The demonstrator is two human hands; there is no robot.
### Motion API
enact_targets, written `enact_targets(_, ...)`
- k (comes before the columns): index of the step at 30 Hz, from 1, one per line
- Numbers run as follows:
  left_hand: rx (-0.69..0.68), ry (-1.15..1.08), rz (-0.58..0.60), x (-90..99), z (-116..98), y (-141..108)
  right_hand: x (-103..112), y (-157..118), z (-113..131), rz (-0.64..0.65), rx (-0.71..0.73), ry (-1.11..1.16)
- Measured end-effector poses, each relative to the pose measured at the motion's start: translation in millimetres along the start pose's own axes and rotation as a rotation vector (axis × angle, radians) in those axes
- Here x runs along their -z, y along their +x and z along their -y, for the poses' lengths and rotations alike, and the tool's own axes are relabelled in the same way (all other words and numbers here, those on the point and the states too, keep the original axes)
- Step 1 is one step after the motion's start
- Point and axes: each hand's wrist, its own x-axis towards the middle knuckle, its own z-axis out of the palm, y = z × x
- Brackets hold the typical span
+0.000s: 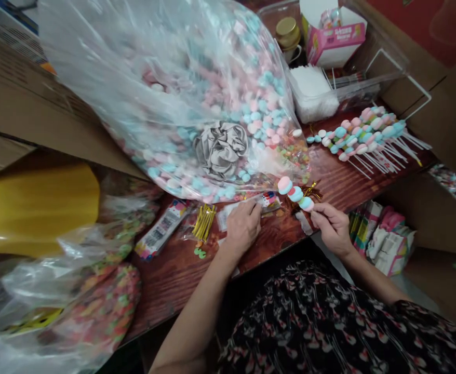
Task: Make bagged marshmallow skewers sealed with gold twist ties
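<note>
The right hand (333, 228) had its grip pinched about the lower end of a candy skewer (295, 194), just above the tabletop's (161, 291) near edge, seemingly to leave the soft pieces uncrushed. The skewer's long axis ran roughly square to that edge, slanting up, its pink tip pointing inward to the big clear bag (251, 111); its stick was probably hidden by the fingers. The left hand (244, 223) rested at a clear packet (265, 201) left of the skewer; whether its grip had closed on anything, I could not tell. Toward the tabletop's right end lay stacked skewers (364, 132), sticks toward the near edge, perhaps for tidy stacking. Yellow ties (203, 222) lay left of the left hand, presumably for easy reach.
</note>
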Motion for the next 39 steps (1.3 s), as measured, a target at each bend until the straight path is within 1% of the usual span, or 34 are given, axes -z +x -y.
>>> enact_targets(2, 0.014, 0.041, 0.006, 2.8, -5, -1, 0, -4, -3, 0.03, -0.004, -0.014)
enact_targets(7, 0.037, 0.049, 0.12, 18.6, -17, -3, 3, -3, -10, 0.061, 0.002, -0.042)
enact_targets(10, 0.04, 0.082, 0.158, 20.6, -18, -3, 2, -1, -10, 0.082, 0.005, -0.04)
enact_targets(12, 0.043, 0.103, 0.144, 16.6, -14, -3, 1, -1, -11, 0.085, 0.005, -0.037)
enact_targets(14, 0.073, 0.085, 0.077, 9.9, -8, -4, -1, -2, -13, 0.078, 0.004, -0.037)
enact_targets(19, 0.136, -0.071, -0.216, -5.7, 2, -10, -3, -5, -18, 0.075, -0.007, -0.058)
enact_targets(21, 0.165, -0.118, -0.255, -6.9, 2, -13, -3, -6, -20, 0.084, -0.006, -0.079)
enact_targets(23, 0.187, -0.142, -0.225, -4.8, 1, -16, -3, -5, -23, 0.087, -0.001, -0.107)
enact_targets(26, 0.172, -0.178, -0.145, 1.0, 0, -20, -2, -5, -27, 0.081, -0.005, -0.132)
enact_targets(29, 0.188, -0.251, -0.138, 4.6, 2, -20, 0, -4, -29, 0.088, -0.02, -0.152)
enact_targets(33, 0.302, -0.432, -0.209, 5.7, 8, -17, 1, -2, -27, 0.119, -0.003, -0.189)
enact_targets(35, 0.356, -0.528, -0.221, 7.5, 14, -15, 1, -1, -25, 0.122, 0.002, -0.203)
enact_targets(37, 0.362, -0.644, -0.183, 10.7, 22, -14, 2, 0, -25, 0.113, 0.0, -0.212)
enact_targets(39, 0.333, -0.79, -0.113, 14.4, 31, -14, 4, 1, -26, 0.107, 0.0, -0.219)
